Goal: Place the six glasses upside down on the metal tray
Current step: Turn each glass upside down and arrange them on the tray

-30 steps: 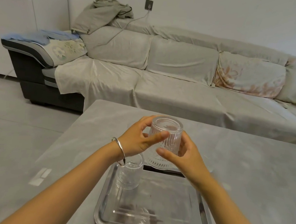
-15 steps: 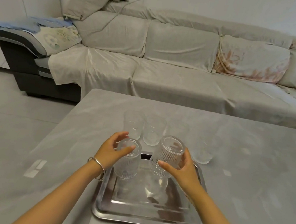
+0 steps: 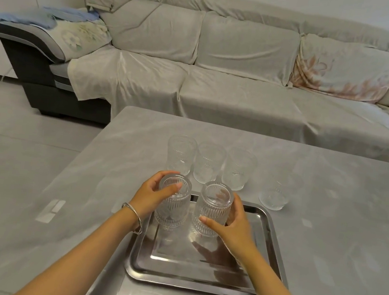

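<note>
Two ribbed clear glasses stand upside down at the far end of the metal tray (image 3: 199,274). My left hand (image 3: 155,193) wraps the left glass (image 3: 172,208) near its upturned base. My right hand (image 3: 234,223) grips the right glass (image 3: 211,216) from its right side. Beyond the tray, three more glasses stand upright in a row on the table: one at the left (image 3: 180,153), one in the middle (image 3: 209,162), one at the right (image 3: 238,168). A further glass (image 3: 275,191) stands apart to the right of them.
The grey table (image 3: 325,238) reaches to the right and left of the tray. A long covered sofa (image 3: 222,76) runs behind the table's far edge. Tiled floor (image 3: 15,148) lies to the left.
The right-hand glass has come down from mid-air and now stands inverted on the tray beside the left one. My left hand has stayed on the left glass. The view has tilted downward.
</note>
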`<state>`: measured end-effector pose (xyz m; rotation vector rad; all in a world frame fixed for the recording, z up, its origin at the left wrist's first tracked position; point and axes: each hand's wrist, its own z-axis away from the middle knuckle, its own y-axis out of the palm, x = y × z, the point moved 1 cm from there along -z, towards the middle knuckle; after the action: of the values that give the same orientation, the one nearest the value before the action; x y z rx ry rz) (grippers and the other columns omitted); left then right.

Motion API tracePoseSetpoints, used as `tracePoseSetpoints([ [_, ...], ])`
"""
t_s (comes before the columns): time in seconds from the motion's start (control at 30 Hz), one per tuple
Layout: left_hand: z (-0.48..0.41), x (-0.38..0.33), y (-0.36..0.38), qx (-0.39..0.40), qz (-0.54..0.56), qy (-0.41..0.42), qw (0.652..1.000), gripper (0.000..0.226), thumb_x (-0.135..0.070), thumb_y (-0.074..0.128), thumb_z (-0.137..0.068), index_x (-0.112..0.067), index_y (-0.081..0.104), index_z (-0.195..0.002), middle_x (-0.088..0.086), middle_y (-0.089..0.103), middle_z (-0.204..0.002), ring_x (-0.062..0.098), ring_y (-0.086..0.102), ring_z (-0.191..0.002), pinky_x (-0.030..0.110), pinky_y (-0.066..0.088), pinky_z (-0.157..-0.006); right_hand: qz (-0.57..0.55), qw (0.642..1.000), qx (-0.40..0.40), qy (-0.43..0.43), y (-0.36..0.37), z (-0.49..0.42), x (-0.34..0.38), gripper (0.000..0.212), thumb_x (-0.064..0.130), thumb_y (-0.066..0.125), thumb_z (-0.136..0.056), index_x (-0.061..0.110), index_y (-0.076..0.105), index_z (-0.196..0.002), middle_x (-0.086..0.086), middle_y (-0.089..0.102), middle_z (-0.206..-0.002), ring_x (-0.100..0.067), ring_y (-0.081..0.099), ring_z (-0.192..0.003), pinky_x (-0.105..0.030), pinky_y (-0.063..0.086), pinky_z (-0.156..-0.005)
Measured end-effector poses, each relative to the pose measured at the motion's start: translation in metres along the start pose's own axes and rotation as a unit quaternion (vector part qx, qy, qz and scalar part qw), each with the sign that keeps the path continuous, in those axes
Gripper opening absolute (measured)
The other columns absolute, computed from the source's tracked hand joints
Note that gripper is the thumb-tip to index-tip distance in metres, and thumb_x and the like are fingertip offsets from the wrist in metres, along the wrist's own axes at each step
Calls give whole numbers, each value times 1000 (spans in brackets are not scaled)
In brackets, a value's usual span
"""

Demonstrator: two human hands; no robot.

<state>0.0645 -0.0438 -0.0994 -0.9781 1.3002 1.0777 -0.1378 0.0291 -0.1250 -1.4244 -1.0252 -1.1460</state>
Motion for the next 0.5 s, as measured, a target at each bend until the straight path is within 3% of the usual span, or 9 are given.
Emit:
tracePoseSetpoints([
  [0.2,0,2,0,2,11,-3,1000,28,-25,68,-78,-27,63,-106,4,66,-114,21,61,-105,34,51,-88,6,1000,-4,-5,4,2,-2,81,41,87,-54,54,41,-119,22,55,-127,0,56,-116,-21,51,-91],
  [0.4,-1,2,2,0,10,-3,1000,26,-27,68,-77,-30,64,-103,3,65,-113,21,61,-105,33,51,-86,20,1000,3,-8,7,0,-1,77,49,86,-51,67,40,-110,34,54,-119,13,55,-108,-12,50,-82],
  [0.5,-1,1,2,2,8,2,1000,28,-27,68,-76,-29,64,-104,0,66,-110,17,62,-103,24,52,-78,21,1000,9,-14,6,0,-1,78,50,86,-52,67,39,-112,31,52,-122,11,54,-110,-10,49,-82],
])
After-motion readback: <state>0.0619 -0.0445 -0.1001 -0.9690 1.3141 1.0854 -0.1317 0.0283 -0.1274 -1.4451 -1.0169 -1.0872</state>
